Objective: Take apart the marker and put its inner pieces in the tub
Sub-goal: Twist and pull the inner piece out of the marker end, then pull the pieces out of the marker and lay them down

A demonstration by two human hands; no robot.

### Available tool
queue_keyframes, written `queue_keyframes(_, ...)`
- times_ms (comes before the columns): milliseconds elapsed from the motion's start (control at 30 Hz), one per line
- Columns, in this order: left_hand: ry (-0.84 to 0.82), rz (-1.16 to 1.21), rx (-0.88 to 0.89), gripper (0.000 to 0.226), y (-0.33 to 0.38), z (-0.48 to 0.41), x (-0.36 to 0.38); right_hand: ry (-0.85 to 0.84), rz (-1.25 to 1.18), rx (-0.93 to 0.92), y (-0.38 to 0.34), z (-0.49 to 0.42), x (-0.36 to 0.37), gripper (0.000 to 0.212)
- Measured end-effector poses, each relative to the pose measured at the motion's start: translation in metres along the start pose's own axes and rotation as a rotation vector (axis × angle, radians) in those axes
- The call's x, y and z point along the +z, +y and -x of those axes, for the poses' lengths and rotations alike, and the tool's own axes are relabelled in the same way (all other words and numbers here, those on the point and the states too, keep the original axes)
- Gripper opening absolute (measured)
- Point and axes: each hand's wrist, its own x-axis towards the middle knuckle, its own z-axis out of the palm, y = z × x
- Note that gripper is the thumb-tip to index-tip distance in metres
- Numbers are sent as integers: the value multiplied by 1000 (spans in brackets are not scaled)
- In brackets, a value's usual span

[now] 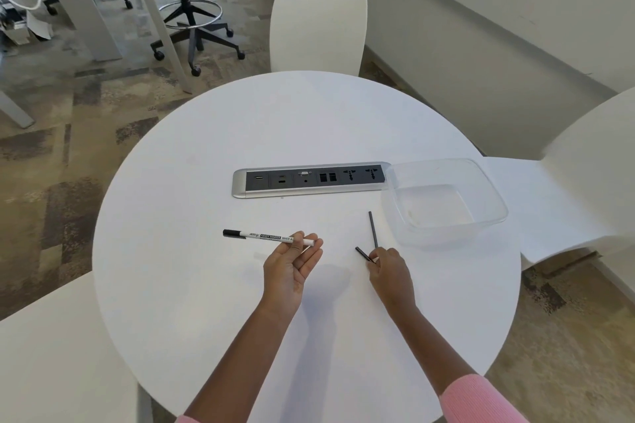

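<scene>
Head view: the marker (pixel 266 236) already looks taken apart, judging by what each hand holds. The left hand (pixel 288 259) lies palm up and loosely open above the table (pixel 206 285). Its thumb and curled fingers lightly pinch the white barrel near its right end, so the capped black end sticks out well to the left of the hand.

The right hand (pixel 388 268) is closed in a fingertip pinch on two thin dark pieces. The rod (pixel 373 229) rises from the fingertips and points toward the tub (pixel 494 213). The short piece (pixel 363 253) juts out to the left of the same fingertips. Whether either piece also touches the tabletop cannot be told.

The clear tub stands on the table just right of the power strip (pixel 311 179), near the right hand and up to its right. It looks empty, though its transparency makes that hard to confirm.

So the pulling-apart seems done, and what is left is the drop: both dark pieces need carrying the small way up and right over the tub's near rim. Whether more remains inside the barrel is not visible.
</scene>
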Motion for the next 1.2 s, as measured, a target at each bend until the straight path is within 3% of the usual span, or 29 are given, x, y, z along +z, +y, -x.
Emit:
queue_keyframes(400, 22, 30, -125, 14, -7, 4, -18, 33, -384, 173, -3, 14, -6, 10)
queue_keyframes(567, -24, 37, -216, 16, -13, 13, -19, -179, -735, 308, -20, 33, -8, 14)
queue_keyframes(667, -93, -12, -295, 17, -15, 19, -20, -382, -959, 363, -37, 46, -11, 28)
queue_keyframes(767, -163, -145, -353, 21, -19, 25, -22, -605, -1074, 339, -48, 52, -14, 44)
queue_keyframes(867, -228, -286, -366, 28, -25, 26, -28, -701, -1118, 360, -57, 52, -18, 52)
queue_keyframes(1033, -282, -512, -333, 30, -33, 21, -39, -686, -1066, 317, -60, 50, -15, 36)
queue_keyframes(1200, -178, -664, -225, 28, -34, 9, -46, -460, -881, 297, -58, 46, -11, 19)
